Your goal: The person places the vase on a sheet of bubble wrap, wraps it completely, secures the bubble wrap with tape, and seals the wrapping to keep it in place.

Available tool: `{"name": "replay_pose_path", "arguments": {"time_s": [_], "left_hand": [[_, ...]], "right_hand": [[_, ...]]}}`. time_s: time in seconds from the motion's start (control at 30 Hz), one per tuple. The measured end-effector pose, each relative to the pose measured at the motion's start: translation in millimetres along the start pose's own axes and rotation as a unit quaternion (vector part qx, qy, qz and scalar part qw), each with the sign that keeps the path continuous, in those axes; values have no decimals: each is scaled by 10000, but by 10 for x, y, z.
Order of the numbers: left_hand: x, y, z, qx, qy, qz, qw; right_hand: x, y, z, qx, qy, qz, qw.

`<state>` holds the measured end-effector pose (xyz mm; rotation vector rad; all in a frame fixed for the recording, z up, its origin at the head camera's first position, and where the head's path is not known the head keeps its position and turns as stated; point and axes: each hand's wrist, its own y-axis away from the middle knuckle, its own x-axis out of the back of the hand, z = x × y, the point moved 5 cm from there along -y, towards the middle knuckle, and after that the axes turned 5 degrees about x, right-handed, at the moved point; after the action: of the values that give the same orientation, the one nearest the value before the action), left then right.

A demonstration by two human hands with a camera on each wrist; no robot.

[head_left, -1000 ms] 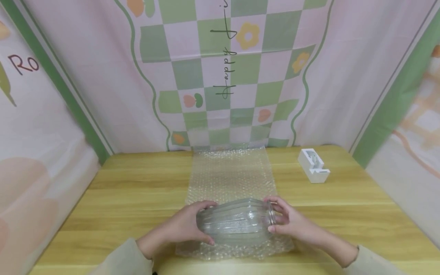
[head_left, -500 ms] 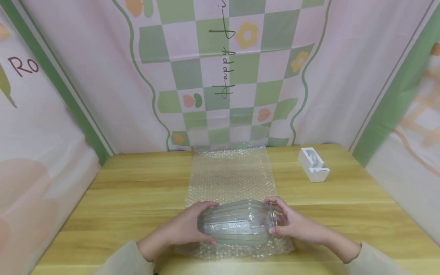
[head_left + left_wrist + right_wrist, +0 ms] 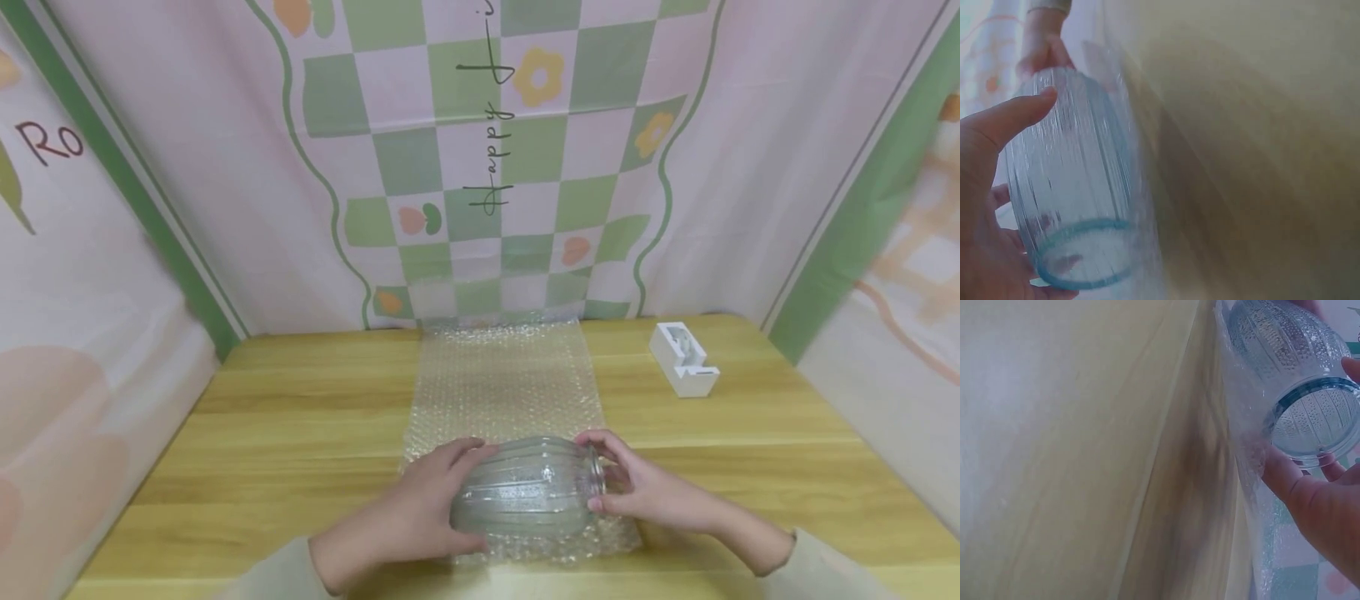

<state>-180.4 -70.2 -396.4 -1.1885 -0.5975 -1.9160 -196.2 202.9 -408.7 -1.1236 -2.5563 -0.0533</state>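
A clear ribbed glass vase lies on its side across the near end of a sheet of bubble wrap. My left hand holds the vase around its base end, fingers on the far side and thumb on the near side. In the left wrist view the thumb lies against the ribbed glass. My right hand grips the rim at the other end. The right wrist view shows the vase's open mouth, with the thumb and fingers of the right hand around it.
A white tape dispenser stands at the back right of the wooden table. The bubble wrap runs to the table's back edge, against a checked fabric backdrop. More printed fabric hangs at both sides.
My left hand has shifted right along the vase and covers more of its base end. The right hand keeps its hold on the rim, and the vase stays nearly in place.
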Motion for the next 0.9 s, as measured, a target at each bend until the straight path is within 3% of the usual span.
{"name": "replay_pose_path", "arguments": {"time_s": [0.3, 0.43, 0.47, 0.53, 0.67, 0.73, 0.8, 0.9], "left_hand": [[-63, 7, 45, -143, -734, -57, 9972], [-61, -12, 43, -154, -787, -76, 9967], [-61, -17, 43, -158, -796, -84, 9967], [-57, -26, 47, -152, -794, -98, 9967], [-54, -23, 63, -128, -854, -75, 9962], [-51, -16, 84, -161, -976, 1, 9951], [-53, -11, 109, -225, -1147, 65, 9931], [-59, -9, 139, -315, -1380, 144, 9898]], "right_hand": [[15, -1, -48, 112, 352, 1, 9993], [28, -13, -147, 571, 1438, 296, 9875], [25, -14, -186, 735, 1892, 408, 9783], [4, -18, -279, 1113, 2834, 607, 9506], [-112, -35, -483, 2063, 4372, 663, 8729], [-186, -40, -551, 2442, 4775, 564, 8421], [-252, -34, -579, 2600, 5009, 435, 8244], [-322, -8, -571, 2535, 5146, 275, 8186]]}}
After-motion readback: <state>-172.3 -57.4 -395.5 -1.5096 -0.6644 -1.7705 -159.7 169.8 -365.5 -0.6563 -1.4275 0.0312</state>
